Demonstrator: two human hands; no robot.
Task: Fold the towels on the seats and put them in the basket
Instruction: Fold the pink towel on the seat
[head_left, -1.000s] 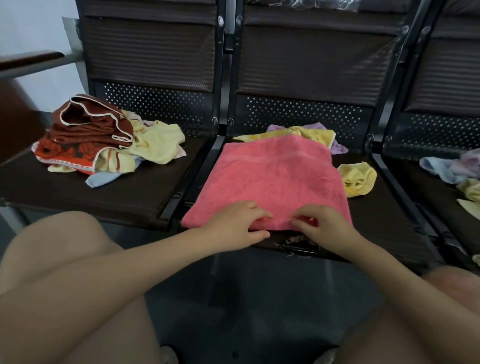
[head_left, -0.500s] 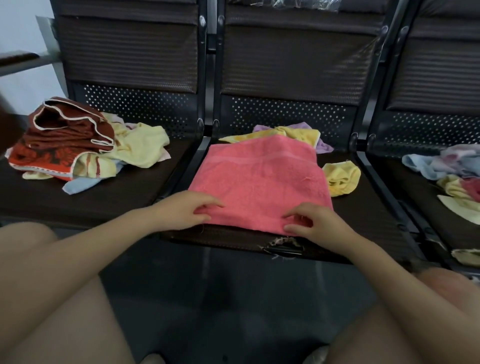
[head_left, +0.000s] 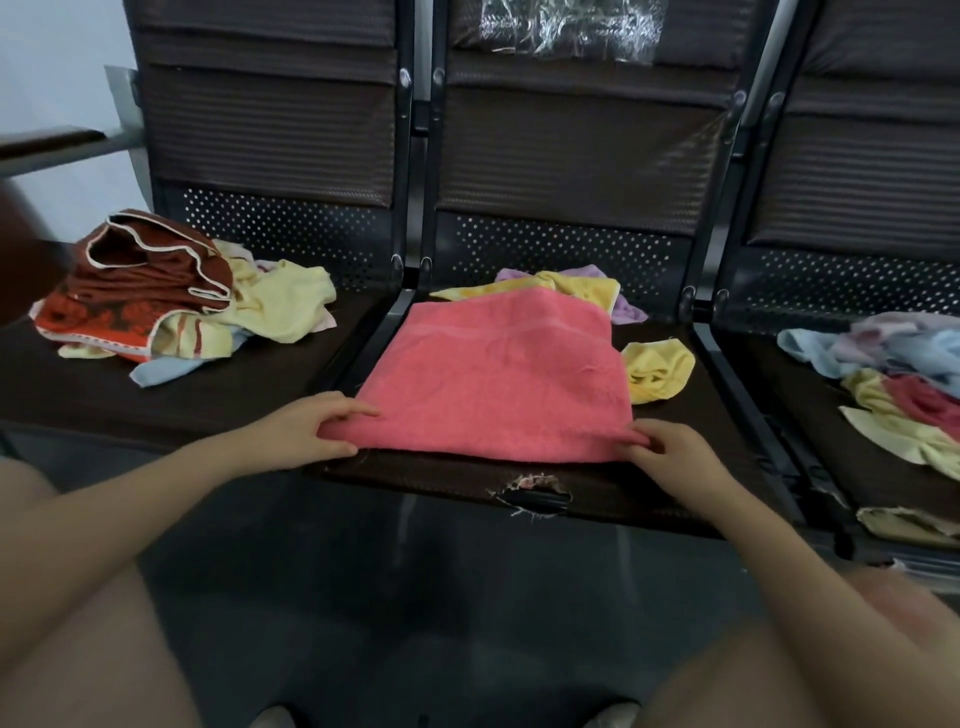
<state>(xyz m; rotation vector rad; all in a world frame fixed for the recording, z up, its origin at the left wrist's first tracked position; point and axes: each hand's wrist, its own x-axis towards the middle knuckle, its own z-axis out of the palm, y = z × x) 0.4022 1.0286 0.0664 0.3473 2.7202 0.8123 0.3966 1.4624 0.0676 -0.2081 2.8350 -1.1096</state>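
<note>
A person's left hand (head_left: 306, 428) and right hand (head_left: 675, 451) each pinch a near corner of a pink towel (head_left: 498, 374) spread flat on the middle seat (head_left: 649, 499) of a row of dark chairs, fingers curled over the cloth's front edge. Unfolded towels (yellow, lilac) (head_left: 576, 288) lie behind it; a rust-red heap (head_left: 140, 286) sits on the left seat.

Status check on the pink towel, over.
Left hand and right hand each pinch a near corner of the pink towel, flat on the middle seat. Nothing in the way.
</note>
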